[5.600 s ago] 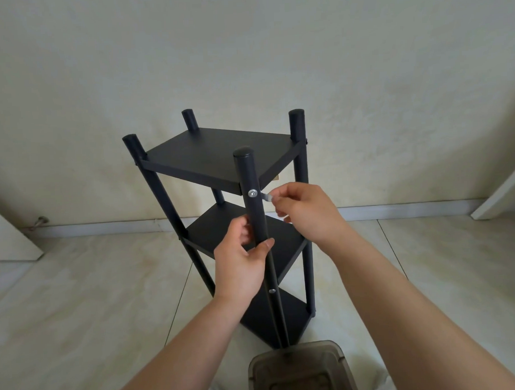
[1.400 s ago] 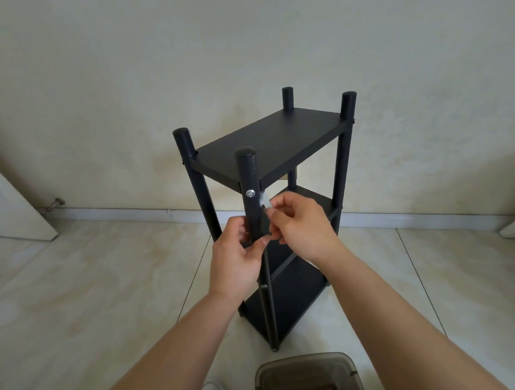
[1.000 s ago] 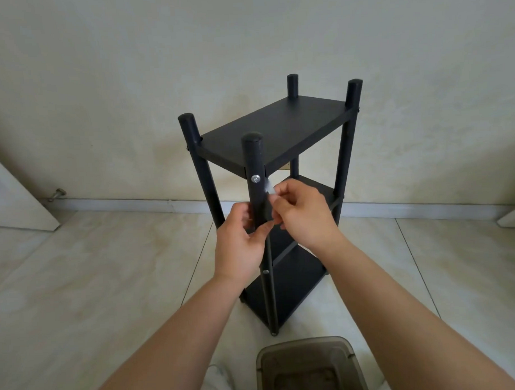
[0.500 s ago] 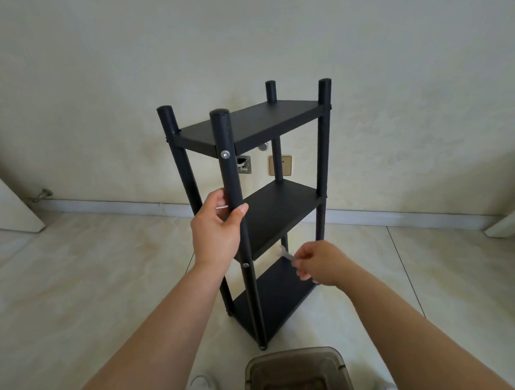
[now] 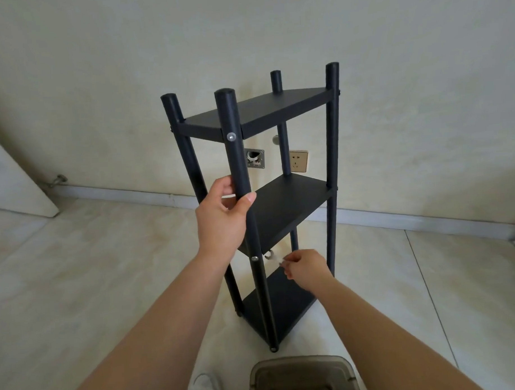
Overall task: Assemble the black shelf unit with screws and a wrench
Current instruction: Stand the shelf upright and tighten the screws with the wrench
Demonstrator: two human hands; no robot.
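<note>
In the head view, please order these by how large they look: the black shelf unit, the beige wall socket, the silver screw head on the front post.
1. Black three-tier shelf unit, by far the largest.
2. Beige square wall socket, though it is farther away.
3. Round silver screw head near the top of the front post, the smallest.

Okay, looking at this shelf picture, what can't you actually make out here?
Head view only:
- Wrench: small and blurred, handle hidden in the right hand; whether it touches the middle screw is unclear.
- Left hand: fingers hidden behind the front post.
- Plastic bin: cut off by the bottom edge, contents unreadable.
- Far posts' screws: too small.
</note>
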